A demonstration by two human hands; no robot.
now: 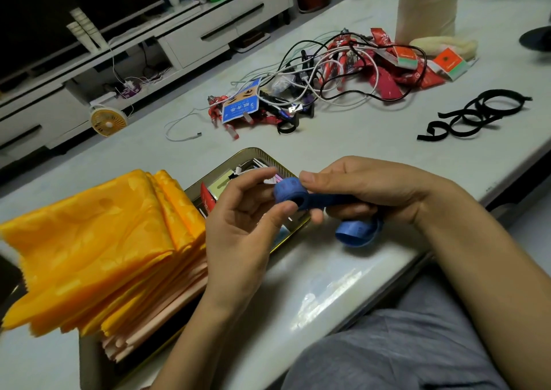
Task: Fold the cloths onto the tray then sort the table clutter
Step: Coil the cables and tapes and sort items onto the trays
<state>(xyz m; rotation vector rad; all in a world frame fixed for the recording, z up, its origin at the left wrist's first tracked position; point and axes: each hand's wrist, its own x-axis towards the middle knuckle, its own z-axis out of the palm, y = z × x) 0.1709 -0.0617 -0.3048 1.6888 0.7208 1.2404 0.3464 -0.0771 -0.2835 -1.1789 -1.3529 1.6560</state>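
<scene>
from my end the folding part looks finished: the yellow cloths [98, 234] lie in a folded stack at the near left, on top of paler pink layers, and the stack rests on the tray [268, 155], covering its near end and hanging over its left side. i judge that sorting is the step in hand. my left hand [241, 231] pinches a small rolled coil of blue tape [290, 191] between thumb and fingertips, just above the tray's right edge. my right hand [372, 189] is curled around the unrolled length of it, and a slack loop hangs below that hand, near the table [343, 270]. the tray is the only container i can see in use. its far end, the part the cloths leave open, holds a few small packets and cards [214, 189]; i cannot tell them apart beyond a red one and a pale one. most of the clutter is unsorted, well apart from the tray. in the middle of the table is a tangle of black and white cables [313, 79], mixed with red packets [390, 82] and a blue card [240, 104]. to the right lie black strap loops [477, 115], and at the far right stands a paper roll [426, 10]. so there is more left than done on the second half.
</scene>
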